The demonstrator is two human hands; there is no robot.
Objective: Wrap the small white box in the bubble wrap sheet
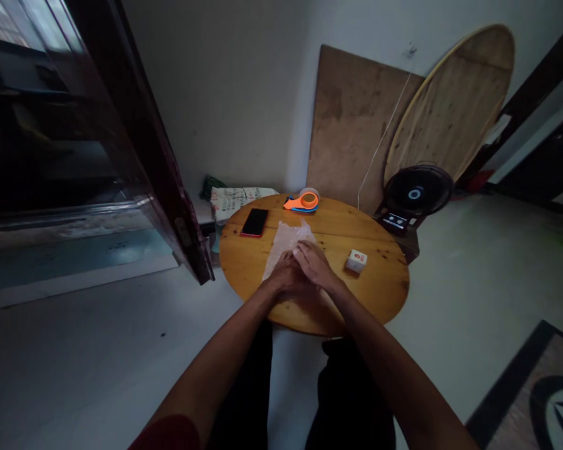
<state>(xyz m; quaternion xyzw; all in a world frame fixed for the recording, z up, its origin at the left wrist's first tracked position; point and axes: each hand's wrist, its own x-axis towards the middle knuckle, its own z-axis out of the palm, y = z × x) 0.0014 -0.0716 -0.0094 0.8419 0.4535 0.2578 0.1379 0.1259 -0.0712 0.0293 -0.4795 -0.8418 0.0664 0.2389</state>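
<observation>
A sheet of clear bubble wrap (pixel 286 239) lies on the round wooden table (pixel 380 287). My left hand (pixel 287 272) and my right hand (pixel 312 261) meet over its near part, fingers bent and pressed together on the wrap. Whatever lies beneath my palms is hidden. To the right of my hands sits a small white box (pixel 356 260) with a red mark. A black phone with a red edge (pixel 254 222) rests at the table's left side. Near the far edge is an orange and blue tape dispenser (pixel 304 200).
Behind the table, a brown board (pixel 347 119) and a round wooden top (pixel 455 100) lean on the wall. A black fan (pixel 417 192) stands at the right. A dark door frame (pixel 136 125) rises at the left, and a printed bag (pixel 237 199) lies behind the table.
</observation>
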